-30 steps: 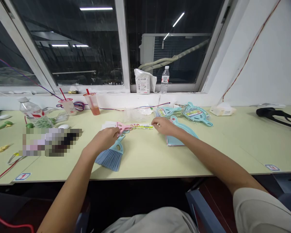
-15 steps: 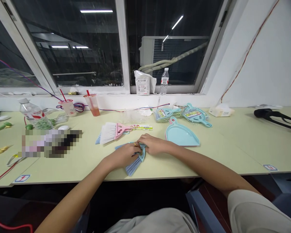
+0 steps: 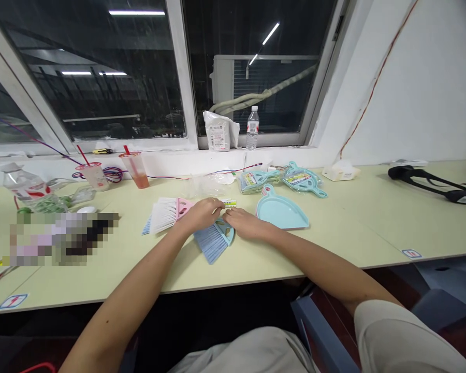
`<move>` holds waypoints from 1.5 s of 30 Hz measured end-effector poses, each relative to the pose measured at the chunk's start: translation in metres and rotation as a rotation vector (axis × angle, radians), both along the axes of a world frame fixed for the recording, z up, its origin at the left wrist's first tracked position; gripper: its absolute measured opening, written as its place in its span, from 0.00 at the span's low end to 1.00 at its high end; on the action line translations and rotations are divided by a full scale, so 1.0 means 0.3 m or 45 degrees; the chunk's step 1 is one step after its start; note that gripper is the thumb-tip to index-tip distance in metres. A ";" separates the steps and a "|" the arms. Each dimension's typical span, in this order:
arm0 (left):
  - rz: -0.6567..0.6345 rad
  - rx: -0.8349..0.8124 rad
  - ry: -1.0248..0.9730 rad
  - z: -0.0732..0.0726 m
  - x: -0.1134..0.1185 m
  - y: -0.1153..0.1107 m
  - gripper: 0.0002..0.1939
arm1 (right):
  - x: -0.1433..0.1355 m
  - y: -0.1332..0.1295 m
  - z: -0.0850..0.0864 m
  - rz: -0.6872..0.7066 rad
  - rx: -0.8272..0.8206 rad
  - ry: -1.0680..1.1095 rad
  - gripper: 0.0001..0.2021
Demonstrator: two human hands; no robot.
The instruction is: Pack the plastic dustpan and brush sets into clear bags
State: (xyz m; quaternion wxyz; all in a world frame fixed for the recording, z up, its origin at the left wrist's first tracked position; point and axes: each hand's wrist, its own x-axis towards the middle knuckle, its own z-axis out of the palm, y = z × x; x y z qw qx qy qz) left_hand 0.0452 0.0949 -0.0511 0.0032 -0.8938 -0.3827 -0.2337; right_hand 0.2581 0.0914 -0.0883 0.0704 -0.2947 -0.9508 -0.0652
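A small blue hand brush (image 3: 213, 243) lies tilted on the table, its bristles toward the front edge. My left hand (image 3: 205, 213) is closed around the handle end, fingertips pinched together. From the other side, my right hand (image 3: 244, 223) has its bent fingers on the same handle. Between the two hands the handle is mostly hidden. Just left of them rests a pink hand brush (image 3: 166, 214) with white bristles, stacked on another with blue bristles. A blue dustpan (image 3: 282, 211) sits right of my right hand, with a pink one partly showing beneath.
Wrapped dustpan sets (image 3: 303, 180) lie toward the back, near a tissue pack (image 3: 340, 171). Two drink cups (image 3: 135, 171) and a large bottle (image 3: 33, 189) stand on the left. Another bottle (image 3: 252, 128) is on the sill. A black strapped device (image 3: 431, 185) lies far right.
Both hands have moved from the head of the blue brush up toward its handle end. More of its bristles and head now show. The camera view has shifted slightly right.
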 end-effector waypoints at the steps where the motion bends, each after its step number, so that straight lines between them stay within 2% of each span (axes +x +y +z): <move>1: -0.014 -0.007 0.027 -0.015 -0.003 -0.012 0.16 | -0.002 0.001 -0.001 0.003 0.010 0.014 0.20; 5: -0.006 -0.154 0.070 -0.047 -0.027 -0.055 0.21 | -0.002 0.021 0.031 -0.009 0.000 0.082 0.18; 8: 0.011 -0.212 0.103 -0.065 -0.041 -0.049 0.18 | 0.072 0.077 0.110 -0.107 -0.037 0.207 0.09; 11: 0.031 -0.187 0.131 -0.093 -0.046 -0.024 0.16 | 0.249 0.166 0.199 -0.444 0.016 0.457 0.06; 13: 0.055 -0.188 0.149 -0.111 -0.047 -0.009 0.17 | 0.387 0.221 0.230 -0.744 -0.041 0.449 0.10; 15: 0.085 -0.203 0.153 -0.121 -0.050 0.002 0.17 | 0.497 0.259 0.233 -1.005 -0.209 0.329 0.16; 18: 0.099 -0.287 0.144 -0.120 -0.056 0.011 0.15 | 0.569 0.282 0.205 -1.131 -0.444 0.133 0.16; 23: 0.097 -0.521 0.074 -0.105 -0.061 0.014 0.10 | 0.554 0.275 0.181 -1.042 -0.520 0.086 0.18; 28: 0.113 -0.574 0.079 -0.092 -0.067 0.008 0.08 | 0.527 0.258 0.187 -0.782 -0.591 0.048 0.13; 31: 0.086 -0.673 0.040 -0.069 -0.092 0.010 0.09 | 0.482 0.248 0.181 -0.619 -0.620 0.067 0.11; 35: -0.002 -0.896 -0.289 -0.016 -0.149 0.010 0.10 | 0.405 0.232 0.163 -0.485 -0.660 0.142 0.11; 38: -0.080 -0.948 -0.593 0.018 -0.182 0.005 0.13 | 0.361 0.212 0.157 -0.439 -0.682 0.151 0.10; 41: -0.075 -0.929 -0.857 0.028 -0.188 0.008 0.15 | 0.328 0.184 0.160 -0.403 -0.671 0.103 0.11; 45: -0.047 -0.944 -1.121 0.019 -0.154 0.013 0.19 | 0.295 0.147 0.173 -0.325 -0.663 0.086 0.14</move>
